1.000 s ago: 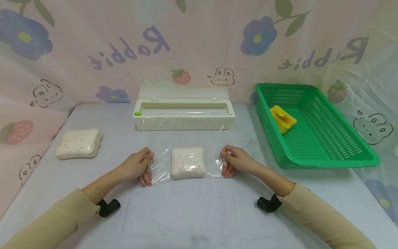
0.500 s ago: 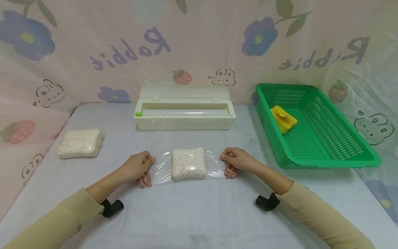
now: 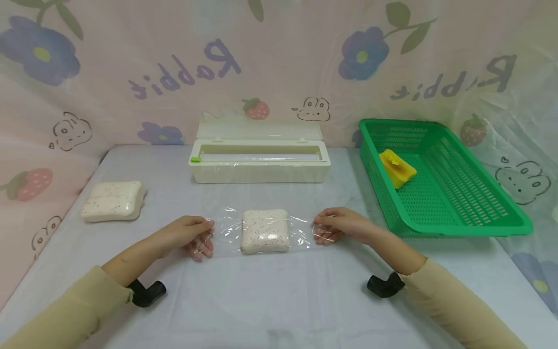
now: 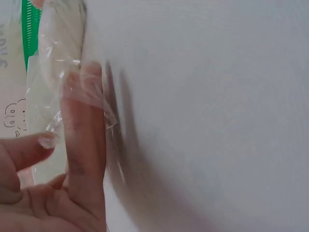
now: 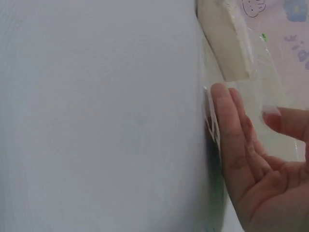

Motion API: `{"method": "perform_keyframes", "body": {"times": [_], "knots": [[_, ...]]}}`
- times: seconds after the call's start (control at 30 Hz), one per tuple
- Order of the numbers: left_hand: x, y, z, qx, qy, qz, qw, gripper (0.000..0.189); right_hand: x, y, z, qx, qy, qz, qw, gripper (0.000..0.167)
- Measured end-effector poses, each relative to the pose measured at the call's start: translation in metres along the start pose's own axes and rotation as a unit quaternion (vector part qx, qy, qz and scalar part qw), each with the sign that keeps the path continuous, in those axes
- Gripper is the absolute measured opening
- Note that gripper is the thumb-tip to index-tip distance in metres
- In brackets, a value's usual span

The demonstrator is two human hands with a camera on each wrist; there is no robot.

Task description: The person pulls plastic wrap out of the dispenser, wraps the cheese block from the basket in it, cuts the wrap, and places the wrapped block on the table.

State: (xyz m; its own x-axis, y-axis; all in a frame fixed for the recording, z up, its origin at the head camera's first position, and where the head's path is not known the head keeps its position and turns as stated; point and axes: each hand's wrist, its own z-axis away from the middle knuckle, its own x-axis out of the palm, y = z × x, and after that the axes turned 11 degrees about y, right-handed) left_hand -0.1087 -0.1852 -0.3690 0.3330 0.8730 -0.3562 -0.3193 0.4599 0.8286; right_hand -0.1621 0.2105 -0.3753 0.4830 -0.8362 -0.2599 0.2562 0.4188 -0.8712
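Observation:
A cream, red-speckled, pillow-shaped block (image 3: 265, 231) lies at the middle of the table with clear cling film (image 3: 227, 233) around it and spread out to both sides. My left hand (image 3: 195, 236) is at the film's left end. In the left wrist view its fingers (image 4: 84, 130) are straight under the film and the thumb stands apart from them. At the right end is my right hand (image 3: 342, 226). The right wrist view shows its fingers (image 5: 231, 121) extended along the film, the thumb (image 5: 280, 120) held away. Neither hand touches the block.
A white cling film dispenser (image 3: 260, 172) with its lid up stands behind the block. A second speckled block (image 3: 113, 201) lies at the left. On the right is a green basket (image 3: 462, 229) holding a yellow item (image 3: 397, 168). A printed curtain (image 3: 270, 58) hangs behind the table.
Both hands have loosened from pinching the film's ends, their fingers straightening. The film, stretched taut earlier, now lies slacker beside the block. The right hand has shifted slightly right.

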Motion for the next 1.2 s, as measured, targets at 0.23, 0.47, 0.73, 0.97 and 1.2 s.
{"method": "perform_keyframes", "body": {"times": [0.23, 0.47, 0.73, 0.97, 1.2], "knots": [[-0.006, 0.007, 0.008, 0.002, 0.095, -0.055, 0.994, 0.029, -0.001, -0.009, 0.012, -0.07, 0.091, 0.079, 0.9902, 0.027], [0.004, 0.02, 0.011, 0.138, 0.247, -0.211, 0.9356, 0.021, 0.015, -0.027, 0.02, -0.222, 0.197, 0.183, 0.9372, 0.016], [0.038, 0.026, 0.012, 0.31, 0.263, -0.222, 0.8861, 0.018, 0.043, -0.03, 0.02, -0.32, 0.192, 0.212, 0.9032, 0.011], [0.065, 0.032, 0.012, 0.355, 0.216, -0.318, 0.8525, 0.057, 0.066, -0.028, 0.019, -0.404, 0.126, 0.313, 0.8502, 0.039], [0.073, 0.031, 0.007, 0.368, 0.212, -0.335, 0.8411, 0.069, 0.075, -0.024, 0.018, -0.398, 0.098, 0.378, 0.8298, 0.067]]}}
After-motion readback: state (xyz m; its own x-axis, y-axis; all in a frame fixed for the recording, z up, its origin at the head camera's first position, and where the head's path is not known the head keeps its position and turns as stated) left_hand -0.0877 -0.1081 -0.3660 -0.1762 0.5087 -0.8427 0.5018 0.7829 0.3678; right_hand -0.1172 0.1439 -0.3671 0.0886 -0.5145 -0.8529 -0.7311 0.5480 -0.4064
